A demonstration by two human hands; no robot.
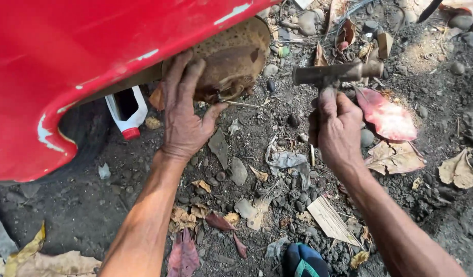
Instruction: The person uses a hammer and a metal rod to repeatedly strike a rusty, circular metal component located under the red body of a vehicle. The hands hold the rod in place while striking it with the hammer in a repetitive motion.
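Hammer (338,73) gripped by its handle in right hand (335,128), head raised just right of rusty brake drum (231,59). Left hand (184,110) spread flat against drum under red fender (93,56), holding nothing. White bottle (126,110) underneath.

Left hand (185,115) flat on the drum (231,59) under the fender (67,61); hammer (336,73) out right, in the right hand (335,128); bottle (126,110) behind the left wrist.
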